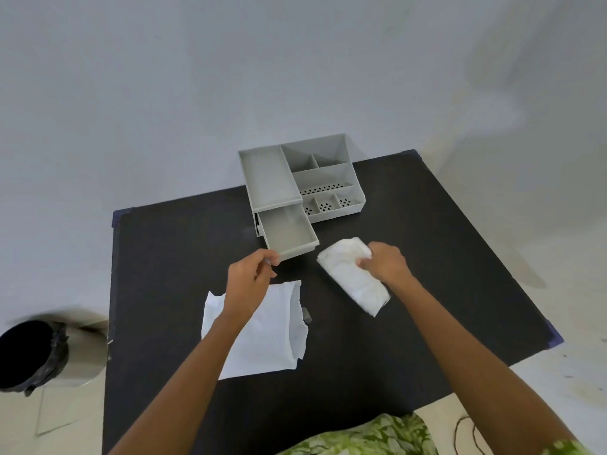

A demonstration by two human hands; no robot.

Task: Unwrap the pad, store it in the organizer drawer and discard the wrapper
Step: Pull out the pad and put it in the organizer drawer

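Nearest, toward the desk's [170, 244] middle, the white wrapper [262, 336] is seen lying flat and opened, partly covered by the left forearm. Just beyond it, the left hand [251, 279] is held with fingers pinched at the front lip of the drawer [289, 231], which is pulled out and bare inside. To the right, just beside the drawer front, the unwrapped white pad [348, 274] is gripped at its far end by the right hand [382, 264], its near end trailing toward the desk. The two hands are kept apart. Farther back, the grey organizer [269, 175] is set at the desk's far edge. A lined bin [29, 353] is seen off the desk's left edge.
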